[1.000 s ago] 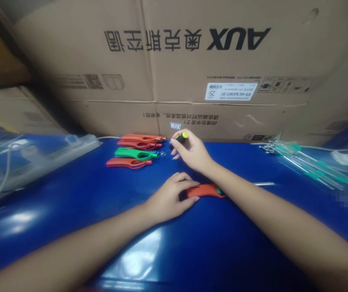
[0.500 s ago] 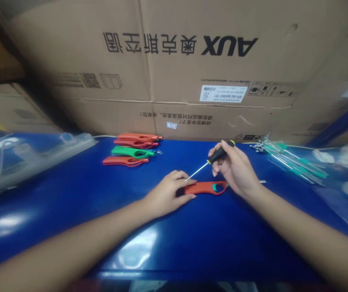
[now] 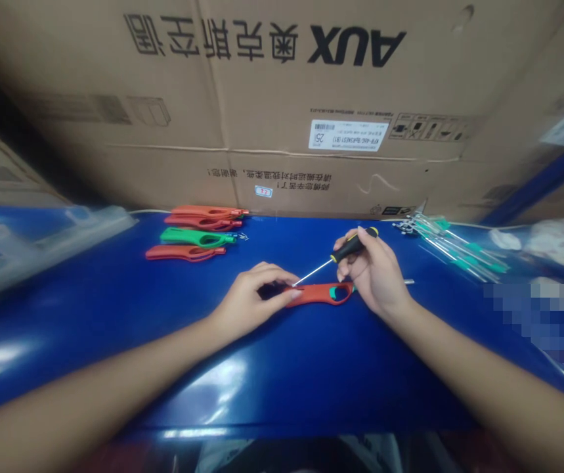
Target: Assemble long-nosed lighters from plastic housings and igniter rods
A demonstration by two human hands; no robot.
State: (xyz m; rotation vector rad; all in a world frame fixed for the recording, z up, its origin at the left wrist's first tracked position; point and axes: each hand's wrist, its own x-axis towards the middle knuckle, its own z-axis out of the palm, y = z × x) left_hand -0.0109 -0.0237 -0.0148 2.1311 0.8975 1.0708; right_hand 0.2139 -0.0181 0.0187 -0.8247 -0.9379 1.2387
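Observation:
An orange plastic handle (image 3: pixel 317 293) with a green insert lies flat on the blue table (image 3: pixel 282 368). My left hand (image 3: pixel 249 299) is closed on its left end, pinning it down. My right hand (image 3: pixel 375 272) grips a small screwdriver (image 3: pixel 348 247) with a black and yellow handle. Its thin shaft slants down to the left, and the tip touches the orange handle near my left fingers. A thin metal rod (image 3: pixel 407 282) pokes out to the right from behind my right hand.
Several orange handles (image 3: pixel 207 211) and a green one (image 3: pixel 195 237) lie in a stack at the back left, with small screws (image 3: pixel 240 236) beside them. Clear bags with green parts (image 3: pixel 459 249) sit at the right. A large cardboard box (image 3: pixel 282 98) stands behind the table. Plastic wrap (image 3: pixel 40 240) lies left.
My right hand carried the screwdriver from the stack at the back to the orange handle, and its tip now rests on the handle. My left hand stayed on the handle's left end.

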